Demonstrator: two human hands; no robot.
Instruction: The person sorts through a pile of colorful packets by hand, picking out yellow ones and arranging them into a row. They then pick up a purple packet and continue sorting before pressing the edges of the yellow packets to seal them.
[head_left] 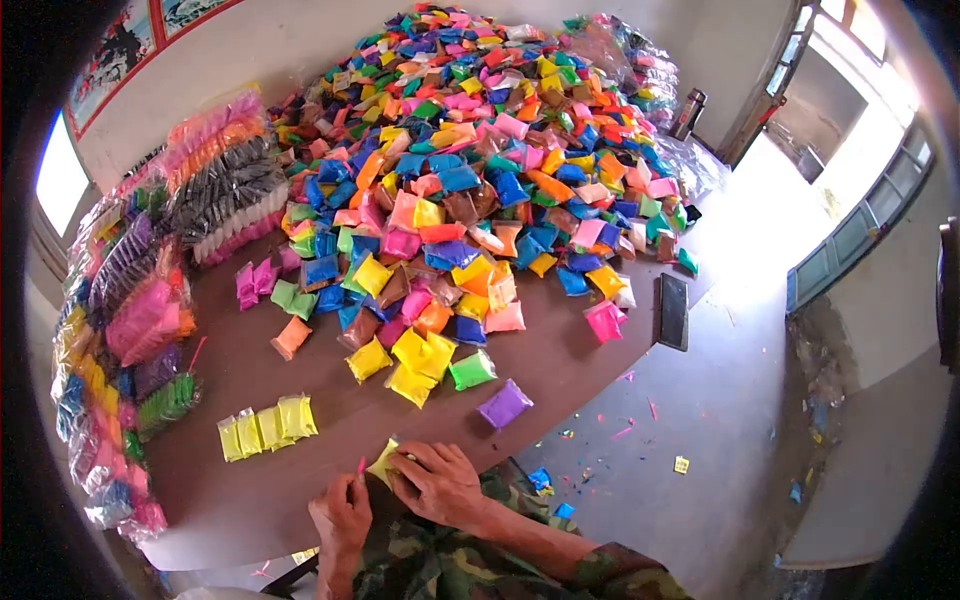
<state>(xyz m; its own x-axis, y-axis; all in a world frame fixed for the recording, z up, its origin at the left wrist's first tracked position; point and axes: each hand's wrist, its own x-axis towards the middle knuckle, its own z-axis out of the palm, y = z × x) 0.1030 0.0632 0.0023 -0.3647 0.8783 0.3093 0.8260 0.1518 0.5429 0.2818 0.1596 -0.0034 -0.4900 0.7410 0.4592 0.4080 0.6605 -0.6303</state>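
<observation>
Fingers (416, 466) on yellow pkt (381, 462), phone (673, 312) nr pile (470, 160).

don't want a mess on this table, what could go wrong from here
The phone lies near the edge of the table, so a bump might drop it to the floor.
The purple packet, also near the edge, could be pushed off by a sweep of the right hand.
The high heap of packets looks loosely piled, so some might slide down.
</observation>
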